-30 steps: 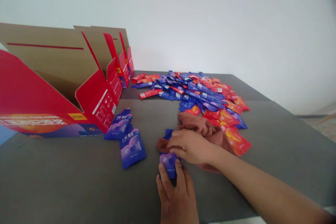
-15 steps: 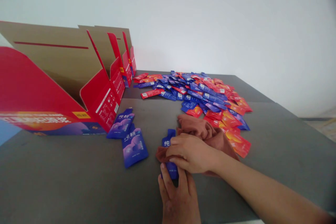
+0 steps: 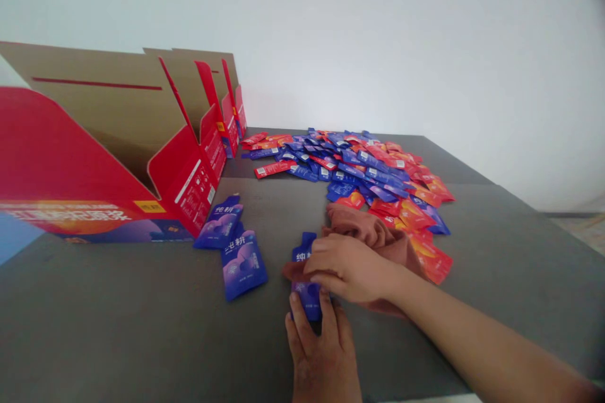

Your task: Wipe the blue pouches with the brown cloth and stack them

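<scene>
Two hands work one small blue foil pouch (image 3: 306,283) lying flat on the grey tabletop (image 3: 142,327): my left hand (image 3: 321,352) pins its lower end with flat, open fingers, my right hand (image 3: 347,267) presses the brown cloth (image 3: 373,233) closed over its middle. I judge short, firm strokes best, the pouch held flat.

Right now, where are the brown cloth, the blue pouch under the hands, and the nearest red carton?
brown cloth (image 3: 366,230), head view, on its bunched top folds.
blue pouch (image 3: 308,300), head view, on its lower face between the hands.
nearest red carton (image 3: 51,170), head view, on its red front panel.
</scene>
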Demonstrator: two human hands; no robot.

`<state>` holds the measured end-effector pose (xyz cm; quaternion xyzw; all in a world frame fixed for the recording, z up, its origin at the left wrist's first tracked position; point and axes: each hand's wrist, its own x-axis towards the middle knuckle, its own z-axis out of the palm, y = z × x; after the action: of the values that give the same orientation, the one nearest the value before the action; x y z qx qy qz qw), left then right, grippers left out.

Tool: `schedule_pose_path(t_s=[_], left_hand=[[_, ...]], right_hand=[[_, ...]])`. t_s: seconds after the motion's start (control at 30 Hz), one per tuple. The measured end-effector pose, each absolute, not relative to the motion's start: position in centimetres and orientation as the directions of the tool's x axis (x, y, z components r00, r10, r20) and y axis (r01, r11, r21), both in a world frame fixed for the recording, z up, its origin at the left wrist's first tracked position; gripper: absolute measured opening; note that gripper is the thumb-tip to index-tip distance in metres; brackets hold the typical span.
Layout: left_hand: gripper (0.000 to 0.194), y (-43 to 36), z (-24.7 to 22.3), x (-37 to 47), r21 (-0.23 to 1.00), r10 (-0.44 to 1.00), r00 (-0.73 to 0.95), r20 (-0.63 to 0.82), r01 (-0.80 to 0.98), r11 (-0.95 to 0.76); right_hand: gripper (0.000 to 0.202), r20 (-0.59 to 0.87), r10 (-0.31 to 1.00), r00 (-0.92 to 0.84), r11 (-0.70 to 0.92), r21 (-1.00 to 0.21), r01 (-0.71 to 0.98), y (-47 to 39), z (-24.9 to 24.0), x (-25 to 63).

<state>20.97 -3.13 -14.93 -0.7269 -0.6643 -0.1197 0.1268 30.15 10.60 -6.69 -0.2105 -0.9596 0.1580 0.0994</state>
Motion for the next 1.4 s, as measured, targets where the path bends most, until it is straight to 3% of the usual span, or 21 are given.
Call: schedule_pose_path(t_s=[0.1, 0.27, 0.43, 0.57, 0.7, 1.0, 1.13, 1.27, 1.4], left_hand=[[0.045, -3.2, -14.9, 21.0, -0.038, 0.938, 0.088, 0.335, 0.996, -0.08], [0.042, -3.2, -14.9, 20.7, -0.037, 0.94, 0.105, 0.324, 0.994, -0.098], [0.043, -3.1, -14.7, 20.8, -0.028, 0.942, 0.093, 0.322, 0.996, -0.088], [0.042, -3.1, -14.3, 20.9, -0.018, 0.945, 0.087, 0.314, 0.996, -0.086], [0.042, -3.1, -14.3, 20.9, -0.011, 0.945, 0.084, 0.316, 0.996, -0.085], [0.042, -3.0, -14.7, 20.9, -0.02, 0.937, 0.088, 0.337, 0.996, -0.086], [0.044, -3.1, -14.6, 21.0, -0.006, 0.942, 0.075, 0.326, 0.997, -0.077], [0.052, -3.1, -14.3, 21.1, -0.005, 0.953, 0.079, 0.293, 0.997, -0.081], [0.046, -3.1, -14.2, 21.0, -0.02, 0.945, 0.081, 0.316, 0.997, -0.078]], right_hand=[[0.016, 0.088, 0.405, -0.91, 0.872, -0.337, 0.356, 10.2, -6.8, 29.7], [0.019, 0.076, 0.578, -0.812, 0.787, -0.314, 0.531, 11.7, -7.6, 30.1], [0.02, 0.117, 0.642, -0.758, 0.752, -0.292, 0.591, 12.6, -7.8, 30.7], [0.019, 0.167, 0.537, -0.827, 0.822, -0.322, 0.469, 11.4, -7.3, 30.5], [0.018, 0.124, 0.415, -0.901, 0.868, -0.35, 0.352, 10.6, -7.2, 30.0], [0.023, 0.119, 0.643, -0.756, 0.749, -0.302, 0.59, 12.9, -8.1, 30.9], [0.022, 0.169, 0.545, -0.821, 0.819, -0.318, 0.478, 11.4, -7.4, 30.4], [0.02, 0.111, 0.405, -0.907, 0.873, -0.34, 0.348, 9.7, -6.8, 29.5], [0.023, 0.078, 0.486, -0.87, 0.833, -0.341, 0.435, 10.5, -7.2, 29.6]])
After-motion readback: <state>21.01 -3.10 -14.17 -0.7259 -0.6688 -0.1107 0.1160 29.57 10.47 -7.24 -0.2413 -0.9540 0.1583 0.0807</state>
